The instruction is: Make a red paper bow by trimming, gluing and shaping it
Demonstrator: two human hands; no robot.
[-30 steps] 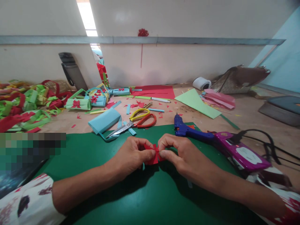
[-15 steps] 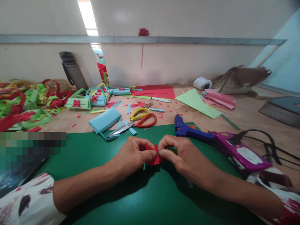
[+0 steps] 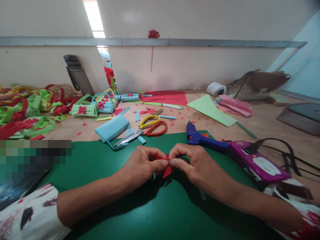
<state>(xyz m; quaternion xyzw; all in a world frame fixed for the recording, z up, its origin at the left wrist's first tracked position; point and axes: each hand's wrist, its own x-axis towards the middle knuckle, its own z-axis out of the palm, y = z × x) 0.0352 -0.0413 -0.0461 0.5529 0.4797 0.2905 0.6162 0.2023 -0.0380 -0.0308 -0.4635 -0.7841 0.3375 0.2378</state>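
Above the green mat (image 3: 130, 210), a small red paper bow (image 3: 167, 171) is held between both hands. My left hand (image 3: 147, 165) pinches its left side between thumb and fingers. Thumb and forefinger of my right hand (image 3: 187, 160) close on the bow's middle and right side, and the two hands' fingertips nearly touch. Part of the bow is hidden behind the fingers. Scissors (image 3: 150, 125) with yellow and red handles lie beyond the left hand, beside a folded light blue paper piece (image 3: 112, 128). A blue glue gun (image 3: 210, 141) lies beyond the right hand.
Small paper bags with red bows (image 3: 83, 110) and a heap of coloured paper pieces (image 3: 32, 110) lie at the left. At the right are a purple power strip (image 3: 257, 163) with cables, green paper (image 3: 212, 110) and a brown bag (image 3: 257, 85). A dark bottle (image 3: 78, 76) leans against the wall.
The red paper between my fingertips has narrowed and its lower end now shows as a pointed tail. Both hands have stayed almost in place.
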